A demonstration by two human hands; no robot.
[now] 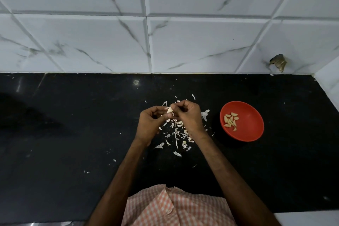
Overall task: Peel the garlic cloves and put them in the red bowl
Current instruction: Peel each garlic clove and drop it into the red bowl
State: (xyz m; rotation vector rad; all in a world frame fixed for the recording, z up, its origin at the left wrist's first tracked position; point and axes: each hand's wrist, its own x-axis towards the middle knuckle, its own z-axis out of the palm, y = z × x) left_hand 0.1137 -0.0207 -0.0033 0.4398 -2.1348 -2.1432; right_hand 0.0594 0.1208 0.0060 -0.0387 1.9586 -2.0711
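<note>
My left hand (149, 124) holds a pale garlic clove (169, 110) between curled fingers and thumb, a little above the black counter. My right hand (187, 115) meets it from the right, its fingertips pinching the clove's skin at the top. A red bowl (251, 121) stands on the counter to the right of my hands, with several peeled cloves (230, 121) lying in its left half.
White garlic skins (177, 138) lie scattered on the black counter (73, 134) under and around my hands. A marbled white tile wall (165, 24) rises behind the counter, with a broken patch (278, 62) at the right. The wall turns a corner at far right.
</note>
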